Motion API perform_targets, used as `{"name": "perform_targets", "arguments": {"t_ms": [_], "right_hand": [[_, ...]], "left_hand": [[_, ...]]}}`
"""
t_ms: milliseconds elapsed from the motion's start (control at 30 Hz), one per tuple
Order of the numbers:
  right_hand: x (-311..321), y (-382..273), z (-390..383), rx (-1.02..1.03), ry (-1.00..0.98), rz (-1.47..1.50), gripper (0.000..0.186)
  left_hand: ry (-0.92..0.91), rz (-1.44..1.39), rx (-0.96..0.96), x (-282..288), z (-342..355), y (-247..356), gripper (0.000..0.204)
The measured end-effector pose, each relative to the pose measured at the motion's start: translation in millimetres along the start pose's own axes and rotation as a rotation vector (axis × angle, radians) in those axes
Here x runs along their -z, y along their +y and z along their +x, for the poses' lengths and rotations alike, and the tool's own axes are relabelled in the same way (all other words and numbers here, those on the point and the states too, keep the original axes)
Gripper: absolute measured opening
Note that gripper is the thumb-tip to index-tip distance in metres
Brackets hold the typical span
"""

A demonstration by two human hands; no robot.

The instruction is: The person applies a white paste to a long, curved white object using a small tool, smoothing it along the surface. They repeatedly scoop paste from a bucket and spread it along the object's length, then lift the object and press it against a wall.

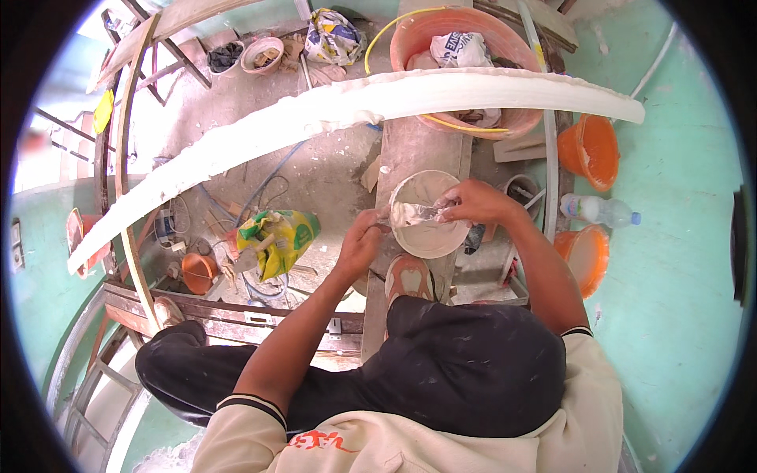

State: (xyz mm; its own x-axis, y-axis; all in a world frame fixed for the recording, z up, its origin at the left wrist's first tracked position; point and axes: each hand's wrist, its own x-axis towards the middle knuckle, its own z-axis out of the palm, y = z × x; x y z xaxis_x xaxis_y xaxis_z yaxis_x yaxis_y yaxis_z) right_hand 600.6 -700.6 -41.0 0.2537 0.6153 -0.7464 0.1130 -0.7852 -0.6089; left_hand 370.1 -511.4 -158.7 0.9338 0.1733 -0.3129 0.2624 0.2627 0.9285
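At the left rim of a white bucket (430, 240), my left hand (364, 236) is closed, though exactly what it grips is unclear. My right hand (465, 203) holds a metal scraper (430, 213) over the bucket, with white paste (406, 214) on its blade. The bucket rests on a dusty plank (410, 146) just beyond my shoe (408, 277). A long white strip (331, 106) with rough paste along it arches crosswise above the work.
A large pink tub (418, 39) holds bags. Orange buckets (579, 158) and a bottle (599, 211) are at right by a green wall (670, 260). A yellow-green sack (276, 244), hoses and debris lie below left. Wooden scaffold posts (126, 181) rise at left.
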Motion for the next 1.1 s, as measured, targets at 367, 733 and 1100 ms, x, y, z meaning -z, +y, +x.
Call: {"name": "perform_targets", "arguments": {"t_ms": [367,733,1100], "right_hand": [[-1,98,-71,0.183,0.249,0.647,0.027],[52,193,-93,0.293,1.299,1.220,0.019],[232,260,-30,-0.115,1.904,0.630,0.029]], "left_hand": [[0.271,0.174,0.027,5,40,37,0.038],[-0.075,0.711,-0.694,-116,108,144,0.026],[-0.226,1.149,-1.000,-246,208,228,0.052]]}}
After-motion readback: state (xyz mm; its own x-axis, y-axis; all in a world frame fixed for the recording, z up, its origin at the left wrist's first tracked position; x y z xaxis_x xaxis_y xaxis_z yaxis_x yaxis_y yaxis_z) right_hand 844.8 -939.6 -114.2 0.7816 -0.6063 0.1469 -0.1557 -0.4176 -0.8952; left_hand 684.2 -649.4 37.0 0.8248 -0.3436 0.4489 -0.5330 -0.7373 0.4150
